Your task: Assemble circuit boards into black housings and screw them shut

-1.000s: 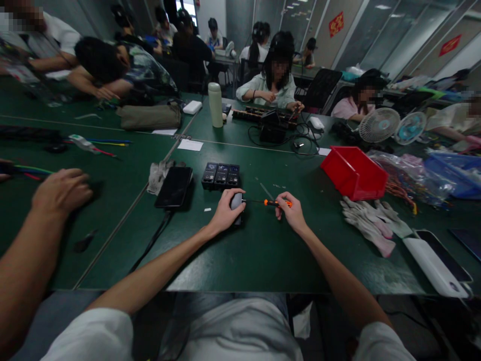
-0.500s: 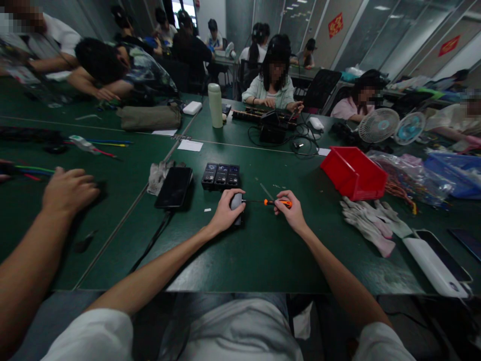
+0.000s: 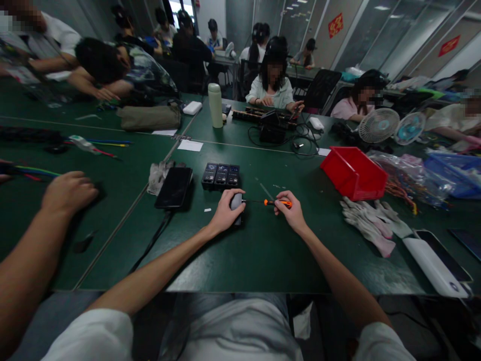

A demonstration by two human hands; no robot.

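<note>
My left hand [image 3: 224,213] is closed around a small dark box-shaped device [image 3: 236,202] with a grey top, holding it on the green table [image 3: 263,265]. Between the fingers of my right hand [image 3: 290,210] is the orange-and-black handle of a screwdriver [image 3: 278,203]. Its thin shaft points left, and the tip meets the right side of the device near a small light-coloured part too fine to make out. Just beyond my left hand, a row of black modules [image 3: 221,176] lies on the table. My fingers hide much of the device.
A phone [image 3: 174,187] with a cable rests on a glove at left. On the right are a red bin [image 3: 353,173], work gloves [image 3: 370,223] and a white power bank [image 3: 432,265]. A co-worker's arm [image 3: 56,215] lies at far left; a green bottle [image 3: 215,105] stands farther back.
Both my hands, the device and the screwdriver look almost unmoved. The co-worker's hand at left has shifted slightly, and the person across the table has leaned a little.
</note>
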